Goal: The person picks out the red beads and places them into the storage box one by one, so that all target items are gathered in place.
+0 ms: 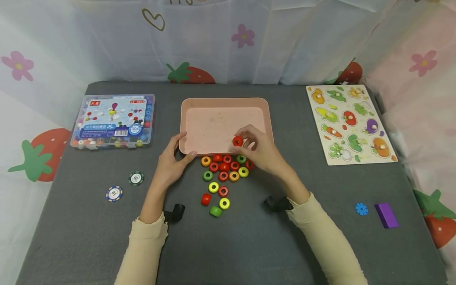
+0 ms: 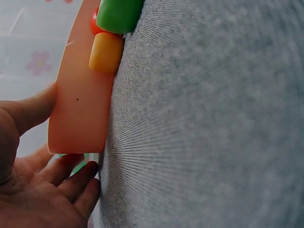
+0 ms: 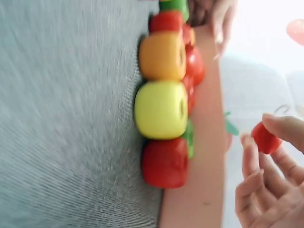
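A pink tray lies on the table. My left hand holds its near left corner, thumb at the front rim and fingers along the left side; in the left wrist view the thumb touches the tray wall. Over the tray's near right part, my right hand pinches a red bead between thumb and fingers, also visible in the right wrist view as a red bead. Several red, yellow, orange and green beads cluster against the tray's front wall, a few lying nearer me.
A clear-lidded box of parts stands at the left, with two poker chips nearer me. To the right lie a vegetable puzzle board, a blue toothed disc and a purple block. A printed curtain hangs behind.
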A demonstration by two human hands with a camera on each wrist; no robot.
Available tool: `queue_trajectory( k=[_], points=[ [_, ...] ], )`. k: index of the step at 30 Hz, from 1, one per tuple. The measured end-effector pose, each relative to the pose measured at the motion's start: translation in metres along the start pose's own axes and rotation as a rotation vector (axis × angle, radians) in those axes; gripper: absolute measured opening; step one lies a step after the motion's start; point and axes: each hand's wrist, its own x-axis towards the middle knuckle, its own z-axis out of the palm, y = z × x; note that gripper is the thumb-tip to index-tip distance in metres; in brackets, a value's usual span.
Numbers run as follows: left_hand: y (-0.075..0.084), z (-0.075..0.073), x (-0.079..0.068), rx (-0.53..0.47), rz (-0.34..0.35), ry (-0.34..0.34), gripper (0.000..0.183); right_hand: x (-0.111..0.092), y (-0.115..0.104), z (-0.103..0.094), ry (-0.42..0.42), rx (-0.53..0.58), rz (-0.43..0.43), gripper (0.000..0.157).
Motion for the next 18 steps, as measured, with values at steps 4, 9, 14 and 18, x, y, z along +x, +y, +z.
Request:
queue_trajectory(
  k=[4, 9, 14, 18],
  points=[
    [-0.001, 0.001, 0.0, -0.011, -0.011, -0.001, 0.067, 0.019, 0.013, 0.0, 0.03, -0.054, 0.059, 0.03],
    [-0.001, 0.001, 0.001, -0.023, -0.022, -0.012, 0.067, 0.035, 0.023, 0.005, -0.001, -0.177, 0.17, 0.031],
    [0.0, 0.001, 0.0, -0.032, -0.025, -0.019, 0.066, 0.039, 0.026, 0.01, -0.009, -0.243, 0.228, 0.032],
    [-0.001, 0.0, 0.0, -0.04, -0.029, -0.016, 0.065, 0.037, 0.024, 0.012, -0.019, -0.28, 0.235, 0.037]
  ],
)
